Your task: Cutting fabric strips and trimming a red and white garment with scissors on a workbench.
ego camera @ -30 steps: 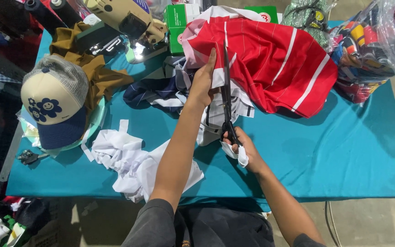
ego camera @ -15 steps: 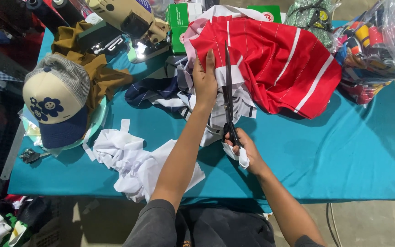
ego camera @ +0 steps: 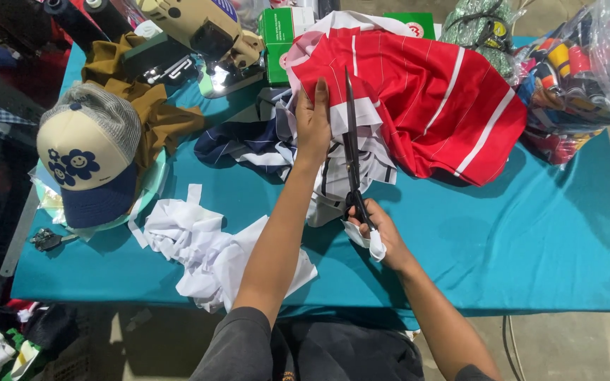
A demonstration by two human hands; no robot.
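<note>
A teal cloth-covered table [ego camera: 531, 240] fills the view, crowded with fabric and sewing gear over a bare concrete floor. Nearest the person, the right hand [ego camera: 378, 229] is clenched around the handles of long black scissors [ego camera: 351, 148], with a scrap of white cloth wound about its fingers. The blades run straight away from that hand, shut or nearly so, lying over a white piece of fabric with dark stripes [ego camera: 351, 166]. Just left of the blades, the left hand [ego camera: 313, 123] lies flat, palm down, pressing that fabric onto the table, fingers pointing away. Left of the left forearm, close to the table's near edge, sits a heap of white offcuts [ego camera: 206, 247]. Beyond the left hand's fingertips and spreading to the right of the scissors is a red garment with white stripes [ego camera: 432, 99]. Left of the left hand lies a navy striped cloth [ego camera: 238, 144]. Farther left rests a cream and navy cap with blue flowers [ego camera: 86, 159], beside brown fabric [ego camera: 153, 116]. Beyond that stands a beige sewing machine [ego camera: 199, 32], green boxes [ego camera: 280, 32] alongside it. Far right, a clear bag of thread spools [ego camera: 580, 63].
</note>
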